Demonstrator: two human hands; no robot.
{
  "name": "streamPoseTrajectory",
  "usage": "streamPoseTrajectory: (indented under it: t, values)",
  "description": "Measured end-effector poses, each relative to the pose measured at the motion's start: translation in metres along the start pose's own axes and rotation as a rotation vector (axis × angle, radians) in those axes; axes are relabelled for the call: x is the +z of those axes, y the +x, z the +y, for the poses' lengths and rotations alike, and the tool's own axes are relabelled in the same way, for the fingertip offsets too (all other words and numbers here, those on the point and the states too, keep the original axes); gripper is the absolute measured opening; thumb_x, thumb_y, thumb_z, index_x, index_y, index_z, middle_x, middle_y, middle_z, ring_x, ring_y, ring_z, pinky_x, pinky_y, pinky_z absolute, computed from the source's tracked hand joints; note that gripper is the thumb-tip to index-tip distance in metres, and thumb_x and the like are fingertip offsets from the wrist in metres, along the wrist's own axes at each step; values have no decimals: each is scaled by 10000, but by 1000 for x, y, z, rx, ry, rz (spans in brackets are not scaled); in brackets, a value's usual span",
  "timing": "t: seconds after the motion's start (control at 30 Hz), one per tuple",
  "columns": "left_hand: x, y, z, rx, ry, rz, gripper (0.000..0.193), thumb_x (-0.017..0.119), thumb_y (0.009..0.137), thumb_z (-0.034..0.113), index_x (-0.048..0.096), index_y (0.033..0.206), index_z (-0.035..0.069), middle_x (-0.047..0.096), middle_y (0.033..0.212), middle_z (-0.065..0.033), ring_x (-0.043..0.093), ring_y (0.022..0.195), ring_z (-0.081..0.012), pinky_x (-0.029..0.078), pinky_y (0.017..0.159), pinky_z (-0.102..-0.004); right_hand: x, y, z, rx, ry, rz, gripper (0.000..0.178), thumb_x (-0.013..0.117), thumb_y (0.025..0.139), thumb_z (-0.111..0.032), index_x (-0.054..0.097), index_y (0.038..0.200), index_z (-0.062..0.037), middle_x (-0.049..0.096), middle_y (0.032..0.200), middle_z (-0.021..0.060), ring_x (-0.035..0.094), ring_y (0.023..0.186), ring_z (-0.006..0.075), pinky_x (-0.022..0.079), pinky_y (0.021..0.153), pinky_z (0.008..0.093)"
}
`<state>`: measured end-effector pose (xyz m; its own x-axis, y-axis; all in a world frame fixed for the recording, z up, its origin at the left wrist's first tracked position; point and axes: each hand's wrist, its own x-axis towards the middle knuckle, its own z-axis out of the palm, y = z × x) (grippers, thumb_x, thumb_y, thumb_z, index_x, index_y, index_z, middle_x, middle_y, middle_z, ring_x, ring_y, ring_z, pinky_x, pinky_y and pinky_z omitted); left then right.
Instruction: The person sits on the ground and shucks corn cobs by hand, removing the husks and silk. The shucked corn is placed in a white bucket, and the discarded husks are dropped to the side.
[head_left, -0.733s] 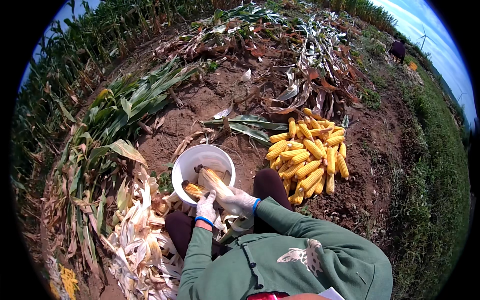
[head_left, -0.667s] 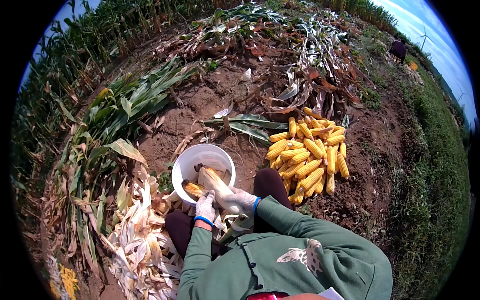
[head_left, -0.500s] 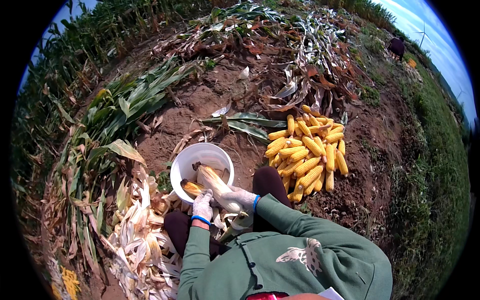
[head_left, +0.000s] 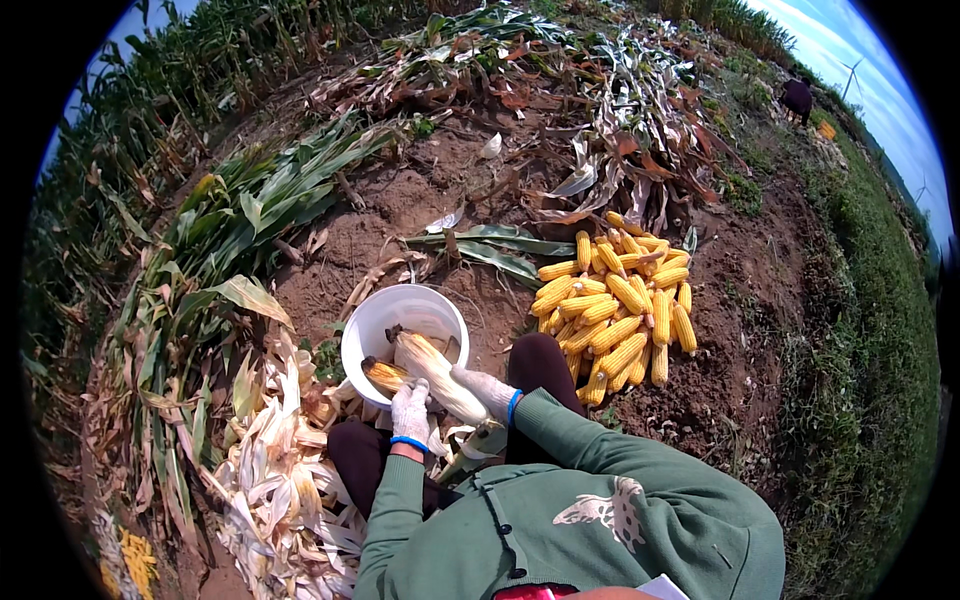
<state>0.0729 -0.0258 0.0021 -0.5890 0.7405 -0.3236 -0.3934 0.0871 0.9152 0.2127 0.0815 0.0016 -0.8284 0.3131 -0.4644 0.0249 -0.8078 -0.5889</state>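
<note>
- Hand, left (head_left: 409,412), white glove, blue cuff: fingers closed on the left side of the husk-covered ear (head_left: 440,372), just below centre of frame.
- Hand, right (head_left: 487,391), similar glove: against the ear's right side; fingers mostly hidden, grip cannot be told.
- Ear slants, dark tip over white bucket (head_left: 363,333).
- Second ear (head_left: 384,375), orange-brown, inside the bucket's near rim.
- Dry husks (head_left: 285,470): lower left.
- Bare yellow cobs (head_left: 622,312), piled: right of centre.
- Person (head_left: 796,98), dark clothing: upper right.

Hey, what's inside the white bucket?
Within the rim of the white bucket, I see a dark-tipped yellow corn ear and part of a pale ear; anything beneath them is covered.
</note>
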Motion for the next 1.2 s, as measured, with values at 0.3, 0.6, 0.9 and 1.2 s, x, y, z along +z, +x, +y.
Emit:
streamPoseTrajectory:
  t: [0.3,0.6,0.9,1.2]
  values:
    - [35,-4,15,170,8,59,140,617,930,167,585,976,39,550,804,15,487,692,-71,437,650,-226,-30,30,18,-327,-170,163,482,623,921,-305,536,1299,-18,643,1055,62,614,866,119,503,737,263]
    - [10,8,2,-15,53,-94,477,633,922,274,527,1257,-48,619,1113,-116,591,983,-203,486,844,-327,1,3,3,-272,-647,84,620,696,838,-362,496,1322,-30,634,1098,76,602,980,140,487,857,283]
    - [13,0,19,179,715,18,456,661,871,287,573,1185,-33,653,1080,-205,633,982,-304,478,868,-380,-8,24,17,-262,-616,115,648,771,743,-353,536,1237,-5,650,1093,141,651,925,204,526,810,322]
    - [7,-3,8,-25,130,-39,305,668,895,178,616,1107,-35,657,998,-94,616,879,-156,507,786,-287,-16,24,18,-365,-496,88,540,737,809,-257,534,1251,-24,647,1082,115,642,907,169,532,787,307]
